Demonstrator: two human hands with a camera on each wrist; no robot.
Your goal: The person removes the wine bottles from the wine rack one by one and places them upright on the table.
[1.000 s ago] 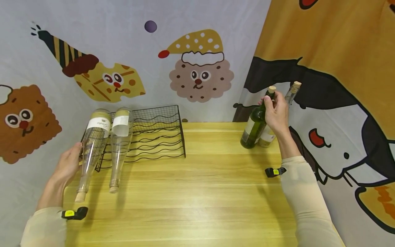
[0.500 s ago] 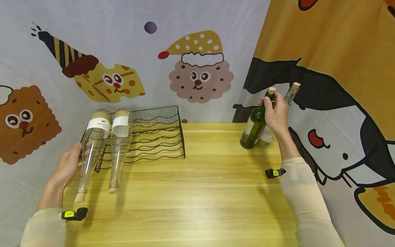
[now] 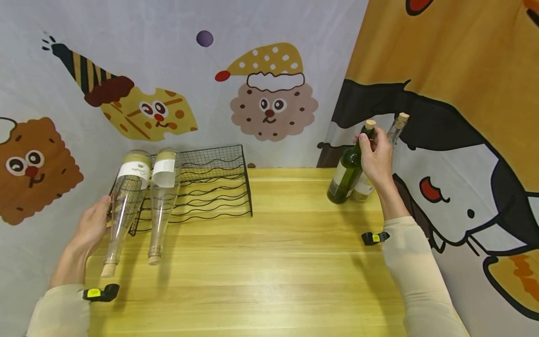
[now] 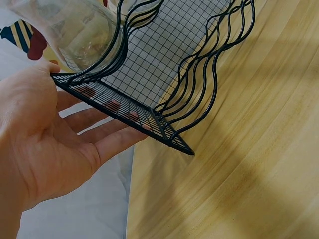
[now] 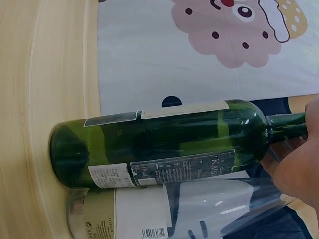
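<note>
On the left, a black wire wine rack (image 3: 210, 187) holds two clear corked bottles, a left one (image 3: 122, 210) and a right one (image 3: 164, 206), lying with their necks toward me. My left hand (image 3: 90, 224) rests at the rack's left end. In the left wrist view, the fingers (image 4: 117, 144) stretch along the mesh side panel (image 4: 119, 102), with the thumb by its top edge. At the right, my right hand (image 3: 379, 154) grips the neck of a green wine bottle (image 5: 164, 144). That bottle is upright with its base at the table.
Right behind the green bottle stands another clear corked bottle (image 5: 139, 214), partly hidden by the right hand. The wooden table (image 3: 269, 262) meets a cartoon-printed cloth (image 3: 273, 23) at the back and another printed cloth (image 3: 463, 154) on the right side.
</note>
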